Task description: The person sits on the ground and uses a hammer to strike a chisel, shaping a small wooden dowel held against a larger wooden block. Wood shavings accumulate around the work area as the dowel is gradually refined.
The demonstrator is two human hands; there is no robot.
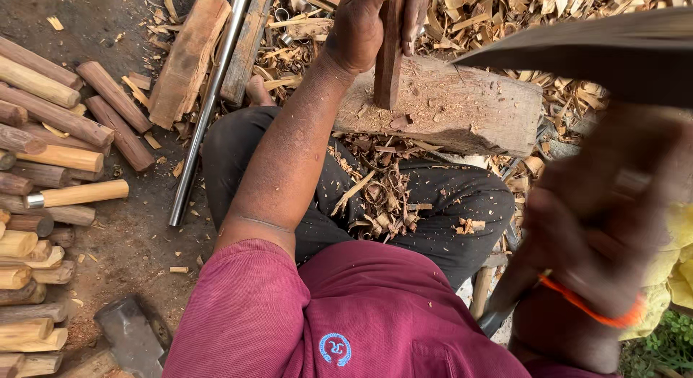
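Two hands share our work: our left hand (372,24) grips a wooden stick (390,57) upright on the chopping block (462,103). Our right hand (599,226), blurred, wraps a broad blade (599,53) raised to the stick's right.

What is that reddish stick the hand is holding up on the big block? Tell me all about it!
The reddish wooden stick is a narrow, squared-off piece of dark red-brown wood with flat sides. It stands nearly upright, its lower end resting on the wooden chopping block. The left hand wraps around its upper part, hiding the top. Chips and curled wood shavings lie around the block and on the person's lap below it.
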